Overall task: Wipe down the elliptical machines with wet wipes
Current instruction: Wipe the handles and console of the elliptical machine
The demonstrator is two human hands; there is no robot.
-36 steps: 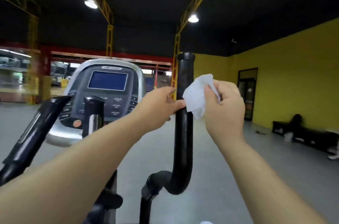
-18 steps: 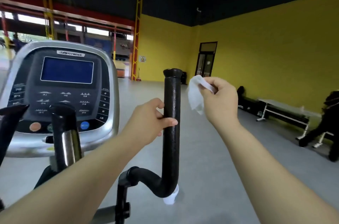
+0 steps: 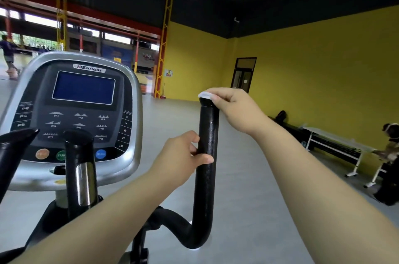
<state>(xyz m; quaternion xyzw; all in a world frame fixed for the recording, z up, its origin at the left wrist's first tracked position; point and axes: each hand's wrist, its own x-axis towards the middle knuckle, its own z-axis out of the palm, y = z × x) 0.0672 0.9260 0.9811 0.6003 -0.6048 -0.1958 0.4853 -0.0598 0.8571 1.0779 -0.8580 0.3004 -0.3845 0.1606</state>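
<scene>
Elliptical console point(image 3: 82, 112) left of the left hand point(image 3: 181, 155), that hand wrapped around the mid-shaft of the upright black handlebar point(image 3: 208, 129), white wet wipe point(image 3: 205, 95) above it on the handlebar's top cap, right hand point(image 3: 235, 106) with fingers curled, pinching the wipe onto the cap

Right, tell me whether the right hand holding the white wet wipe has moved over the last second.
Yes. The right hand moved left onto the black upright handlebar's top end, pressing the white wet wipe on it.

white wet wipe point(image 3: 205, 95) sits bunched atop the upright black handlebar point(image 3: 207, 155).
</scene>
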